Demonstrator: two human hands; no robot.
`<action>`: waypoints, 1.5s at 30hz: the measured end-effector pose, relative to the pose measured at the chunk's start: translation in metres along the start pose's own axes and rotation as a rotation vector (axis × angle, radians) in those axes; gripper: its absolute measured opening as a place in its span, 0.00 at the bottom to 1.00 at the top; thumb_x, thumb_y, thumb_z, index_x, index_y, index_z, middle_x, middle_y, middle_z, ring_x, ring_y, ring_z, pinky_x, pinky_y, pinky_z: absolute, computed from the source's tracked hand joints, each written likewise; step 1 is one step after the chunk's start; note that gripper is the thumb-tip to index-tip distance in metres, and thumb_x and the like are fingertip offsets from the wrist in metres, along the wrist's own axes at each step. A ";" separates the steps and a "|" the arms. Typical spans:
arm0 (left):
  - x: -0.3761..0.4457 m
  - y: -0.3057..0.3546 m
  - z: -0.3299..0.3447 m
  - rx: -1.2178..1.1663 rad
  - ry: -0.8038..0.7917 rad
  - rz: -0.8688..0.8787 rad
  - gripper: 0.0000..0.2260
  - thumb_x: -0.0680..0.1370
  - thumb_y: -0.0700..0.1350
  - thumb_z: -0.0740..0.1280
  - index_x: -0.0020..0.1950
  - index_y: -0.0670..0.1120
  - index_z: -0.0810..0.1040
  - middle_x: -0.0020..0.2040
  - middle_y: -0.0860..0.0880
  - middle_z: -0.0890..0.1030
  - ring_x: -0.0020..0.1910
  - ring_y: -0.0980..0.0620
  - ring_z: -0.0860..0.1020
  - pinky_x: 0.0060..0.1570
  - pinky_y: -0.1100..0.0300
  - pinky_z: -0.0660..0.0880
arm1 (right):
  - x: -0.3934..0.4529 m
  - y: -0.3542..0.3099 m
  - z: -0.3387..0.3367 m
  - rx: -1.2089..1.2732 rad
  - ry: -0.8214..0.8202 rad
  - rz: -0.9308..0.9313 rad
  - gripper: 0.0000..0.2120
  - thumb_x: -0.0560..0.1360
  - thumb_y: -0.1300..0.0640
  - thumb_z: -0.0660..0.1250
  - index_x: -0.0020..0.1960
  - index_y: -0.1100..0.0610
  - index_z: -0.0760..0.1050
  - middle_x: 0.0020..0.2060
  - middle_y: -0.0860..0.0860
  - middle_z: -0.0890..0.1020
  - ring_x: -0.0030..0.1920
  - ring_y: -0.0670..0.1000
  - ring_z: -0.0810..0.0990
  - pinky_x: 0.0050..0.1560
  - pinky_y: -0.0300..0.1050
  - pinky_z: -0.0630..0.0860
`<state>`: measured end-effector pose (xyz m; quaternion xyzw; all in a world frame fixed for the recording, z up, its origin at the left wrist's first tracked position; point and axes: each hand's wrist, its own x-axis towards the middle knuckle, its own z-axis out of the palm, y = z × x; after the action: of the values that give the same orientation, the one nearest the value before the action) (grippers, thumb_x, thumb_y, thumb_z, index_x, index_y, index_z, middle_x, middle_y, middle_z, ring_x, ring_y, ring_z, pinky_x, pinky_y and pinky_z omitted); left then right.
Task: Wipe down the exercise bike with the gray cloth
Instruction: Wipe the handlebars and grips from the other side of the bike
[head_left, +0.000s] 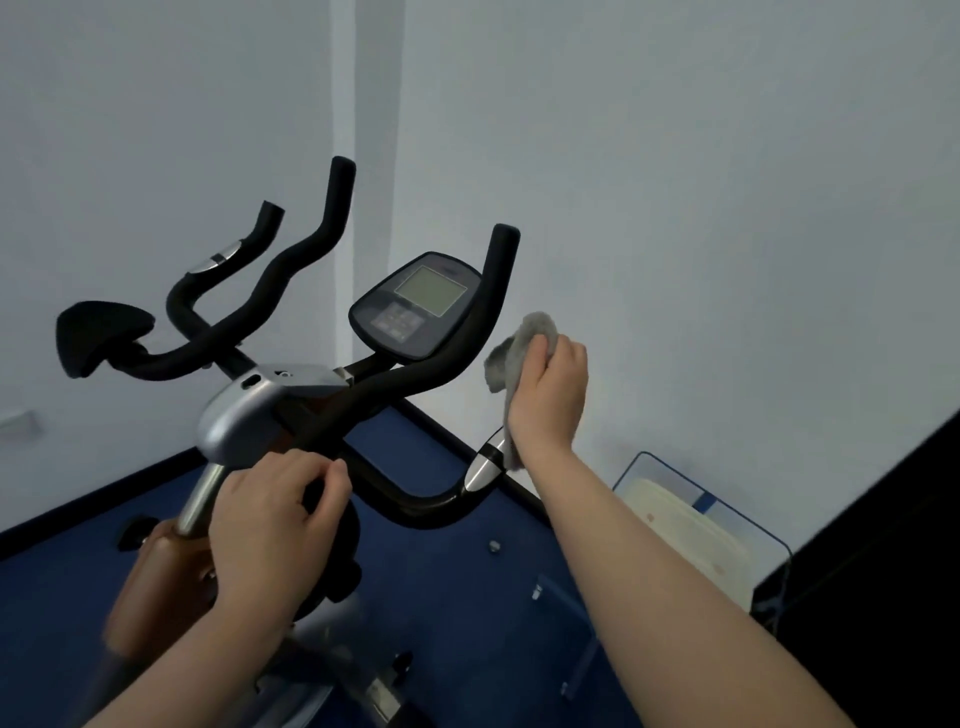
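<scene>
The black-and-silver exercise bike (270, 410) stood on blue carpet (467, 597) in a white-walled corner. The left hand (275, 525) curled its fingers round the black foam handlebar near the silver stem. The right hand (548, 395) clutched the crumpled gray cloth (519, 353) just right of the bar's right upright, beside the grey display console (415, 306). A clear plastic box (701, 519) sat further right.

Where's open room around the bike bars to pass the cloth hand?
Free: the gap between the right handlebar and the wall, where the right hand holds the gray cloth. Crowded: the center, with the console, silver stem cover and left hand.
</scene>
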<state>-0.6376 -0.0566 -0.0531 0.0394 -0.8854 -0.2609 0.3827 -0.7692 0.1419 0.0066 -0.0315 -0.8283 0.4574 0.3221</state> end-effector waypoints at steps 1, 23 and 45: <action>0.000 0.000 0.000 -0.001 -0.002 0.000 0.13 0.77 0.50 0.61 0.35 0.49 0.78 0.34 0.56 0.78 0.34 0.54 0.74 0.38 0.53 0.70 | 0.003 -0.005 0.003 0.022 0.024 0.086 0.15 0.83 0.51 0.52 0.45 0.57 0.71 0.44 0.47 0.73 0.43 0.48 0.73 0.42 0.38 0.69; 0.000 0.003 -0.004 0.010 0.004 -0.001 0.14 0.78 0.51 0.59 0.36 0.49 0.78 0.33 0.55 0.77 0.33 0.55 0.73 0.42 0.59 0.61 | 0.006 0.020 -0.027 -0.565 -0.087 -0.655 0.17 0.80 0.53 0.57 0.44 0.61 0.80 0.43 0.54 0.81 0.51 0.57 0.77 0.67 0.54 0.65; -0.004 -0.002 -0.001 -0.013 0.050 -0.183 0.09 0.78 0.49 0.61 0.43 0.49 0.78 0.38 0.54 0.77 0.39 0.53 0.73 0.38 0.51 0.73 | -0.078 -0.030 0.014 -0.741 -1.181 -0.741 0.15 0.83 0.42 0.47 0.52 0.54 0.60 0.47 0.57 0.80 0.39 0.58 0.74 0.38 0.51 0.63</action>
<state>-0.6340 -0.0577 -0.0563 0.1242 -0.8666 -0.2992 0.3796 -0.7077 0.0867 -0.0146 0.3895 -0.9172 -0.0443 -0.0709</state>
